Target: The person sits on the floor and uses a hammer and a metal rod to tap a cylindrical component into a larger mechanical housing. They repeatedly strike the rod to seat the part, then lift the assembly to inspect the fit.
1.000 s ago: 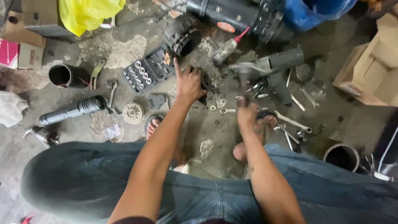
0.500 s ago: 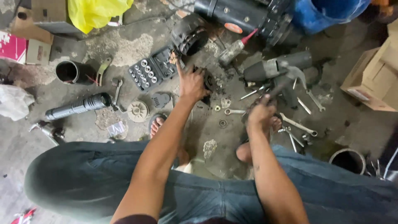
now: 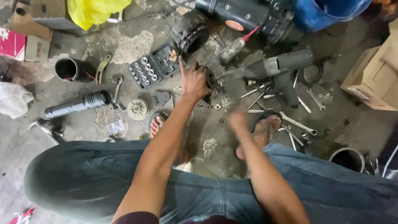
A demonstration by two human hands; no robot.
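The left hand (image 3: 194, 83) closes its fingers on a dark metal part (image 3: 210, 79) just beside the open socket set (image 3: 152, 66), steadying it, while the blurred right hand (image 3: 238, 119) hovers nearer the knees, its fingers impossible to tell.

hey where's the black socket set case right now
In the head view, the open black socket set case lies on the concrete floor, upper left of centre, just left of the left hand and right of the black cylindrical can.

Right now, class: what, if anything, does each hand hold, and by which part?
The left hand presses on a dark metal part on the floor, forefinger raised; the grip point is hidden. The right hand is motion-blurred, so it cannot be told.
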